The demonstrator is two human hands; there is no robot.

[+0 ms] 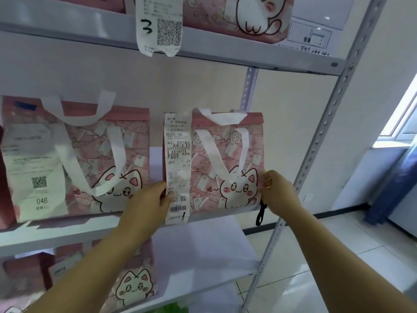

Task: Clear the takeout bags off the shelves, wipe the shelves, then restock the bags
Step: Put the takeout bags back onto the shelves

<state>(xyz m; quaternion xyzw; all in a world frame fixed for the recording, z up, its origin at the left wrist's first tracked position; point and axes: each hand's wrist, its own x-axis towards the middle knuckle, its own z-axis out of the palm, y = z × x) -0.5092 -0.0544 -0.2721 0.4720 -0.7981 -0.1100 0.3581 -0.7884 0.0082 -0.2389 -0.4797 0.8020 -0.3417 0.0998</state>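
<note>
A pink takeout bag [225, 159] with a white cat print, white handles and a long receipt stands at the right end of the middle shelf [67, 233]. My left hand [149, 199] grips its lower left side by the receipt. My right hand [278, 190] presses its lower right edge; something small and yellow shows at those fingers, and a black strap hangs below them. A second pink cat bag [90, 159] with a receipt marked 046 stands to the left on the same shelf.
The upper shelf [225, 50] carries another cat bag [237, 14] and a hanging receipt marked 3. The lower shelf [203, 267] has a cat bag [133, 283] at its left. A perforated metal upright [316, 143] rises just right of my right hand. A window and tiled floor lie to the right.
</note>
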